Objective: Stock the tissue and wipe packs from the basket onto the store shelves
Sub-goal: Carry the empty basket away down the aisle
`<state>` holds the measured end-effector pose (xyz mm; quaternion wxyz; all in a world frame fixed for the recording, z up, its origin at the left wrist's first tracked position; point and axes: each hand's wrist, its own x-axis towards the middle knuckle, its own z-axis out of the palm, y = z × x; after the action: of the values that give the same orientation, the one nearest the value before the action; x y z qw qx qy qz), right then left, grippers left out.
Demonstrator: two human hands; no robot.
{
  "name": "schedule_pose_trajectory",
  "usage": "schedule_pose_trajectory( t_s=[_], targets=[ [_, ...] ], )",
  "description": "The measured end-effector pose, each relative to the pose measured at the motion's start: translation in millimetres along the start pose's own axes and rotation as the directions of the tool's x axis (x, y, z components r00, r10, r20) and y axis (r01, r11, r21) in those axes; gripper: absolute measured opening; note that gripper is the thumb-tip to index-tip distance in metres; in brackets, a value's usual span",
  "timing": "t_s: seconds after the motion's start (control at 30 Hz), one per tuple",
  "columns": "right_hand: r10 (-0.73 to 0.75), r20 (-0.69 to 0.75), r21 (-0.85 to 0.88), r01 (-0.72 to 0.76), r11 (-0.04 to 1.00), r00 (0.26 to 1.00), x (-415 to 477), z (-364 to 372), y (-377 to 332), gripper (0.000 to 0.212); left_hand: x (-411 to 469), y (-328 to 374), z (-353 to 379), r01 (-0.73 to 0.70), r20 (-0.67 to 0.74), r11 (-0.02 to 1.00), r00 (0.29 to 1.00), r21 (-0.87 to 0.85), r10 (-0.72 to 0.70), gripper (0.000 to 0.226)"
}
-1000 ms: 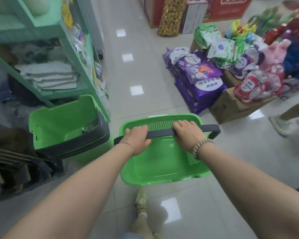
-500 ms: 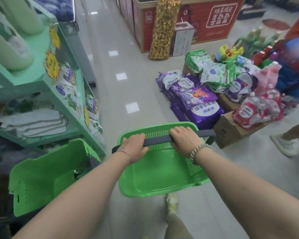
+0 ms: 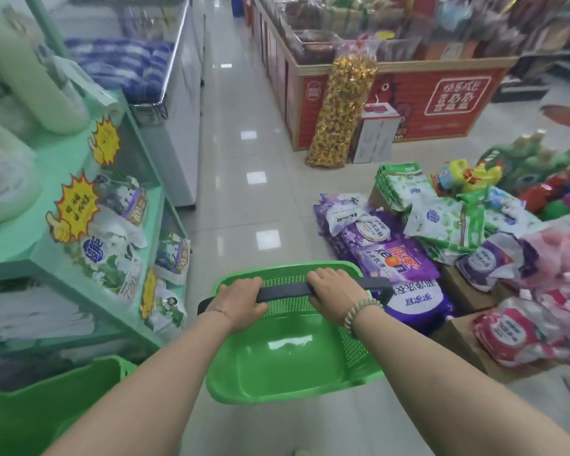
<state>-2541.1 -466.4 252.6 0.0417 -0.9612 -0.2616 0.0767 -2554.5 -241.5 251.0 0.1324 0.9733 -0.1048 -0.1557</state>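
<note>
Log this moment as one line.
left hand grips basket handle | right hand grips it too | green basket empty | shelves at left | purple bags at right

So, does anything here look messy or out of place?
Yes. Right of the aisle, purple packs and green-white packs lie in a slumped, crooked heap over the floor and cardboard boxes. The green basket, its handle gripped by left hand and right hand, is empty.

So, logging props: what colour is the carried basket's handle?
Dark grey handle on green basket; head view.

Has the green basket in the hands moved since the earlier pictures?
Yes. The basket has gone forward along the aisle: its far rim is now level with the purple bags.
</note>
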Motion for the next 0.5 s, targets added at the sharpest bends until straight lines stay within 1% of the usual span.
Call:
schedule_pose_trajectory(
  t_s=[0.27, 0.5],
  targets=[
    [-0.025, -0.009, -0.011, 0.025, 1.0, 1.0, 108.4, -15.7, 54.7, 0.013, 109.9, -28.5, -39.6, 0.014, -0.002, 1.0, 1.0, -0.002, -0.014, 0.011],
    [-0.015, 0.002, -0.032, 0.015, 0.999, 1.0, 224.8, -36.5, 91.3, 0.015, 222.0, -77.6, -87.4, 0.013, 0.066, 0.998, 0.998, -0.055, -0.01, 0.011]
  ],
)
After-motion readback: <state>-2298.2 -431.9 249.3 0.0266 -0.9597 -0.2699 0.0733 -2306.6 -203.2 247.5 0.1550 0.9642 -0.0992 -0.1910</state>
